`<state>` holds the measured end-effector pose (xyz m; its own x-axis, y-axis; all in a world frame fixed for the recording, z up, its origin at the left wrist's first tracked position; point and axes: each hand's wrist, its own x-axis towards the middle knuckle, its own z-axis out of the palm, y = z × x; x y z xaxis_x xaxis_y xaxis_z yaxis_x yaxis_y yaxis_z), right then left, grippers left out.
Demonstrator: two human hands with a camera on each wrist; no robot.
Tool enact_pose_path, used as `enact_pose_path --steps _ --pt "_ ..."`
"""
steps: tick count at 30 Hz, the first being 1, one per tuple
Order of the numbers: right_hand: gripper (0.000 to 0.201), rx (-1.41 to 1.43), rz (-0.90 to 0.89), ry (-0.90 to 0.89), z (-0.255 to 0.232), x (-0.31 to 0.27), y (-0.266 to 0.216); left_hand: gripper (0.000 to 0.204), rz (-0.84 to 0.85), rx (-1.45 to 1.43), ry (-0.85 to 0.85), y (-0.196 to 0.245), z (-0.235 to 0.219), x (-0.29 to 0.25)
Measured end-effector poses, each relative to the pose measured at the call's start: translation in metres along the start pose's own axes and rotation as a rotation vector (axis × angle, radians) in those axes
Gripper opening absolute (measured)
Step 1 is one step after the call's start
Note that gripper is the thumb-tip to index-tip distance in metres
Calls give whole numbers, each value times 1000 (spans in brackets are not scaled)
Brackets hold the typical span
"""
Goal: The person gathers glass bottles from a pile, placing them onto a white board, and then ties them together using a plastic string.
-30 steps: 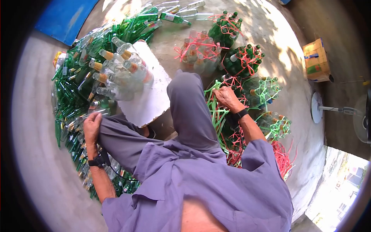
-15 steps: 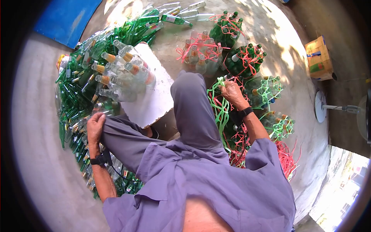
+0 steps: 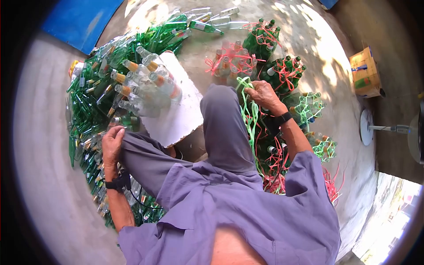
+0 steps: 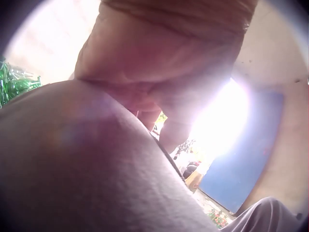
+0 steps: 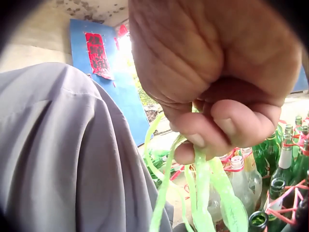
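The right hand [image 3: 265, 95] pinches a bunch of light green plastic straps [image 3: 251, 115] that hangs down beside the raised knee. In the right wrist view, curled fingers [image 5: 227, 126] hold these straps [image 5: 205, 186] at their upper end. At the other side, the left hand [image 3: 112, 145] rests on the bent knee [image 3: 137, 148], its fingers relaxed and holding nothing. The left wrist view shows that hand [image 4: 159, 58] lying over the trouser leg [image 4: 87, 159]; its fingertips are partly hidden.
Clear bottles [image 3: 161, 88] stand on a white board [image 3: 187, 95] between the legs and a large heap of green bottles [image 3: 88, 101]. Bottle bundles tied with red [image 3: 287, 73] and green straps [image 3: 307, 108] stand at the right. A cardboard box [image 3: 364, 73] and a fan [image 3: 366, 127] are further right.
The right hand has risen slightly with the green straps, which now hang longer and narrower, away from the bundles. The left hand has stayed on the knee; the whole view has shifted a little.
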<state>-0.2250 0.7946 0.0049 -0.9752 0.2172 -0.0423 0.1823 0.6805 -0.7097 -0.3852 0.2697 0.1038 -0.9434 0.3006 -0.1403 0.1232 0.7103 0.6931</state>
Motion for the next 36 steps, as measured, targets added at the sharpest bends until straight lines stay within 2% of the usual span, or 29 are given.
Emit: enact_pose_path --steps 2,4,6,8,10,11,12,14,16,18,19,20,22,23,25,26,27,28,29,30,32,33,36 --pt "34 141 95 76 3 3 7 23 14 -80 4 18 3 -6" --pt "31 191 104 72 -9 2 -9 21 32 -162 11 45 9 -11" --pt "27 275 126 50 -21 0 -26 19 117 -240 -56 73 18 -16" --pt "27 281 82 30 -29 -1 -30 18 157 -236 -71 83 29 -15" --pt "27 381 143 99 -38 -4 -41 17 197 -253 -189 103 40 -19" --pt "23 378 217 67 -47 -6 -50 15 224 -232 -201 114 46 -21" --pt "23 374 212 70 -52 -6 -53 15 229 -235 -196 124 52 -22" --pt "20 179 231 -83 -61 -6 -54 16 303 -199 -312 143 63 -24" --pt "27 -757 -405 -83 -50 1 -6 16 372 -212 -295 161 75 -27" --pt "28 -175 -72 -72 -45 -7 -15 16 524 -206 -322 178 84 -31" --pt "28 54 184 -111 -56 -14 -53 16 527 -218 -335 184 88 -34" --pt "29 80 158 -108 -57 -15 -62 16 525 -219 -328 186 92 -35" --pt "29 -102 10 -49 -48 -12 -42 16 555 -267 -410 188 100 -35" --pt "29 -101 6 -50 -42 -13 -32 16 490 -282 -449 194 101 -37" --pt "28 -279 -6 16 -36 -16 -30 16 455 -299 -483 193 108 -39" --pt "28 -280 -10 15 -36 -16 -29 17 417 -317 -520 192 113 -40" --pt "28 -164 59 -42 -43 -17 -45 17 415 -318 -516 190 118 -41" --pt "27 -49 128 -99 -47 -17 -55 19 339 -458 -611 189 125 -43" --pt "26 -291 -284 14 -31 -12 -11 22 261 -598 -705 189 132 -45" --pt "26 -290 -286 11 -35 -14 -28 22 259 -600 -702 191 140 -48" --pt "25 331 231 -51 -50 -21 -76 31 241 -824 -789 199 159 -53" --pt "26 370 230 -46 -51 -21 -77 40 302 -798 -835 196 173 -49" --pt "32 530 275 -27 -59 -28 -99 46 310 -724 -798 215 196 -53"
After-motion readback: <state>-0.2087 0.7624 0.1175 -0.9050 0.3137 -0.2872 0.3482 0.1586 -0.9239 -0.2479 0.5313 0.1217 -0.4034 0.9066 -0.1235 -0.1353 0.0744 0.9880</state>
